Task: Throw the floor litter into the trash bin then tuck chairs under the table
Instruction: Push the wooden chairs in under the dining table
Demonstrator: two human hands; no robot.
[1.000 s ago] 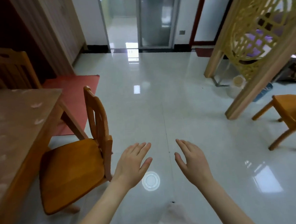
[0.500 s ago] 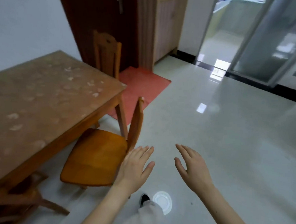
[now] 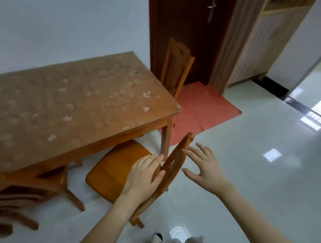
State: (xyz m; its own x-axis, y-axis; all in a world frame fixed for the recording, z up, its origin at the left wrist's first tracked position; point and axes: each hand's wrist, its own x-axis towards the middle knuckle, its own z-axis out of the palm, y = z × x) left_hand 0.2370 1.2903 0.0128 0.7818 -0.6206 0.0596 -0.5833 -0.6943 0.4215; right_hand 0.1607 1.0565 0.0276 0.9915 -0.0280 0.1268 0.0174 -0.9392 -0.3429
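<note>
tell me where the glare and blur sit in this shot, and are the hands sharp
Head view: bright glare gleams in patches on the glossy floor at right. Head view: motion blur smears the lower-left chair and softens the table. Head view: the wide lens tilts the door; the left hand and right hand look comparatively crisp.

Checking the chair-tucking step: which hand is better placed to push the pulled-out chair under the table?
Probably the right hand: open on the outer side of the chair back, away from the table, it can push inward. The left hand lies on the seat side, between back and table.
</note>
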